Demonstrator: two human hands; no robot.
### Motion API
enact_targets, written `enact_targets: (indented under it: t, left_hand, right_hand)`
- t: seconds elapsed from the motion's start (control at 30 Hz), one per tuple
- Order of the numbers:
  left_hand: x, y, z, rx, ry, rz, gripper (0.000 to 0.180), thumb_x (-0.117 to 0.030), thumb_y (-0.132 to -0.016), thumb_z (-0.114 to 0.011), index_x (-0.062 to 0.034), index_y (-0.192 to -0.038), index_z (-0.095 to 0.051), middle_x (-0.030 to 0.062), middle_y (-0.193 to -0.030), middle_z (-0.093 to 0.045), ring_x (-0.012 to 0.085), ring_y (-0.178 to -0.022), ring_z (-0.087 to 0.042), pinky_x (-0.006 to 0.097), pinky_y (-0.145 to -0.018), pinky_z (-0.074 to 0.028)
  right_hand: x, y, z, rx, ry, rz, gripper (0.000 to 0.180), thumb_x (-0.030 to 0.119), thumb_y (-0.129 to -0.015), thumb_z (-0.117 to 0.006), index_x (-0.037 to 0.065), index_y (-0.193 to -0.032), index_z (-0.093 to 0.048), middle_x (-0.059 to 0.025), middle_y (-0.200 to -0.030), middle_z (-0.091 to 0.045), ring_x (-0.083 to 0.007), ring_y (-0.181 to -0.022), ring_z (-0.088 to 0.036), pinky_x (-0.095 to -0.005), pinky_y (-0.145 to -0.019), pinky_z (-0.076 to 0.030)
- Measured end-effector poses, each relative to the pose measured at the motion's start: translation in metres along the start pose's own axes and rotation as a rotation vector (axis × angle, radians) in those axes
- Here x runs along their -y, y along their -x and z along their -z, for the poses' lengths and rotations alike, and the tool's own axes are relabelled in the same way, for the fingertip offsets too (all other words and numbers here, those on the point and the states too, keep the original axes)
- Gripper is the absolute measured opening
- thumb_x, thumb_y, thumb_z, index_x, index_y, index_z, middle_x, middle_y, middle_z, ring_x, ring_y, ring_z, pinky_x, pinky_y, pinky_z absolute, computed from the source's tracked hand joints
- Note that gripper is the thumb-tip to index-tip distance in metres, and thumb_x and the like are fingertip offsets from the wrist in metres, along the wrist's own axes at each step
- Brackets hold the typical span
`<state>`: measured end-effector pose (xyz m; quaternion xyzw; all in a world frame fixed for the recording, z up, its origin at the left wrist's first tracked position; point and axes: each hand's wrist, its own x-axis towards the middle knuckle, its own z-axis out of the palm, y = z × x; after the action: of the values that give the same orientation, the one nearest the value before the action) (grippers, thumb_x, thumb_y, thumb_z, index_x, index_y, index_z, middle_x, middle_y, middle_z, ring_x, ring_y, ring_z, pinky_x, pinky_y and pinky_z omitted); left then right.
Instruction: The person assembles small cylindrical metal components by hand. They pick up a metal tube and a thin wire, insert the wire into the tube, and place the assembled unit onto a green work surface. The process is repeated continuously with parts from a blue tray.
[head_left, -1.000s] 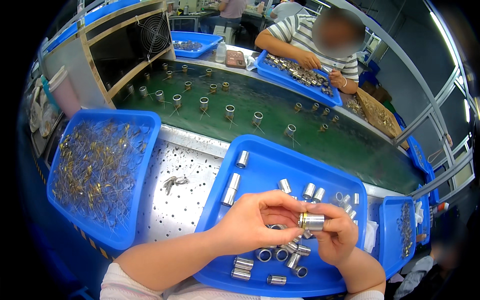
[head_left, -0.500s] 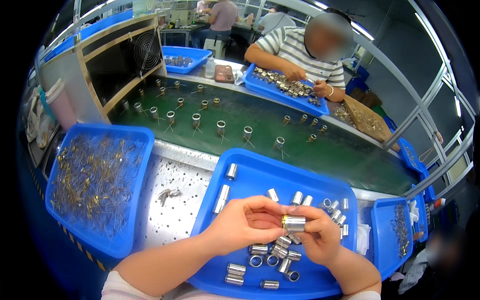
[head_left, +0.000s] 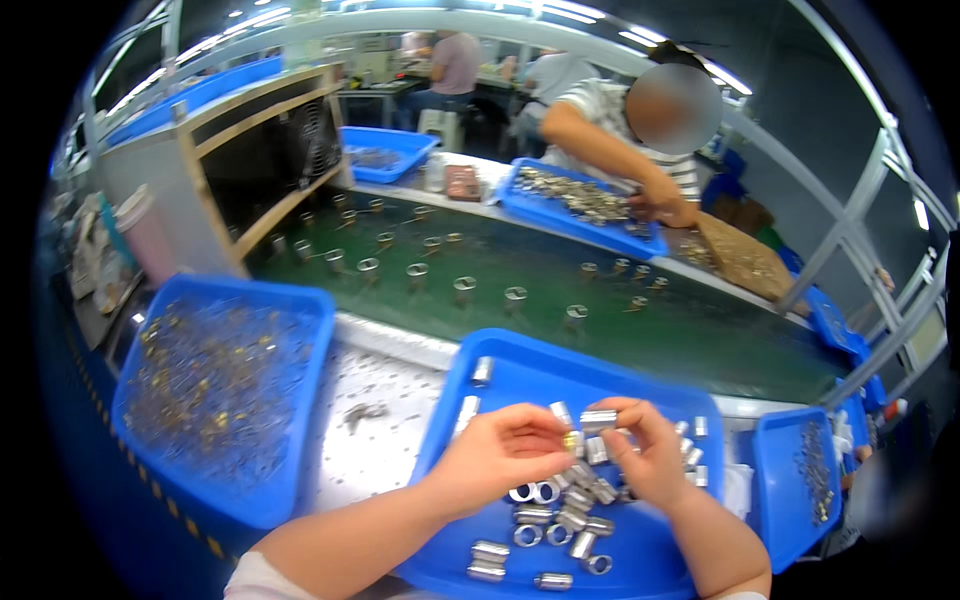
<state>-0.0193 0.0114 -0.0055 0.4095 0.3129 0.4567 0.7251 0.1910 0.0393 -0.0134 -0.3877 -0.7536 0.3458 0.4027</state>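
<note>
My left hand [head_left: 498,455] pinches a small brass-coloured part [head_left: 570,440] between thumb and fingertips. My right hand [head_left: 645,455] holds a short silver metal sleeve [head_left: 598,420] at its fingertips, just right of the brass part. Both hands hover over a blue tray [head_left: 520,365] that holds several loose silver sleeves [head_left: 560,515]. The two parts nearly touch; whether they are joined I cannot tell.
A blue tray [head_left: 310,330] of small brass and steel clips sits at the left. A green conveyor belt [head_left: 700,340] carries several upright metal rings. Across it a person in a striped shirt [head_left: 600,105] sorts parts in another blue tray [head_left: 530,210]. A small blue bin [head_left: 775,480] stands at right.
The view has swung slightly, so hands and tray sit lower and more central. The sleeve stays in my right hand while my left fingertips have brought a brass part up to it.
</note>
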Motion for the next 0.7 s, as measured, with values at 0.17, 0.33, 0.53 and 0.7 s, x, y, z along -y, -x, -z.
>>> enact_targets:
  t: [0.17,0.33,0.53,0.7]
  left_hand:
    - [0.01,-0.006,-0.001,0.09,-0.015,-0.111,0.034,-0.003,-0.077,-0.066,-0.0005,-0.107,-0.051,0.0079,-0.102,-0.056,0.0139,-0.097,-0.055,0.027,-0.086,-0.046]
    - [-0.007,0.012,-0.004,0.06,-0.193,-0.368,0.032,-0.002,-0.076,-0.065,-0.0003,-0.106,-0.054,0.0065,-0.099,-0.056,0.0125,-0.092,-0.057,0.026,-0.084,-0.047]
    - [-0.047,0.067,0.028,-0.173,-0.925,-0.664,0.033,-0.001,-0.07,-0.069,-0.0031,-0.101,-0.06,0.0093,-0.1,-0.059,0.017,-0.082,-0.059,0.027,-0.071,-0.049]
    - [-0.084,0.101,0.121,-0.579,-1.541,-0.418,0.026,0.002,-0.067,-0.064,-0.0042,-0.092,-0.06,0.0087,-0.093,-0.06,0.0226,-0.077,-0.06,0.03,-0.069,-0.05]
  right_hand:
    - [-0.022,-0.003,-0.003,0.029,0.446,0.008,0.027,-0.006,-0.065,-0.066,0.002,-0.087,-0.051,-0.0139,-0.096,-0.057,-0.0278,-0.082,-0.057,-0.0322,-0.069,-0.047]
    - [-0.031,-0.006,-0.012,0.04,0.453,0.067,0.029,-0.006,-0.068,-0.06,0.001,-0.096,-0.053,-0.0165,-0.106,-0.054,-0.0336,-0.098,-0.051,-0.0375,-0.083,-0.042]
    - [-0.01,-0.004,-0.011,0.173,0.615,0.155,0.025,0.002,-0.072,-0.06,0.002,-0.097,-0.057,-0.014,-0.11,-0.053,-0.0323,-0.107,-0.047,-0.0393,-0.091,-0.036]
    - [0.003,-0.005,-0.003,0.067,0.527,0.139,0.022,0.001,-0.071,-0.062,0.002,-0.093,-0.059,-0.0149,-0.106,-0.055,-0.0324,-0.103,-0.05,-0.0386,-0.088,-0.039]
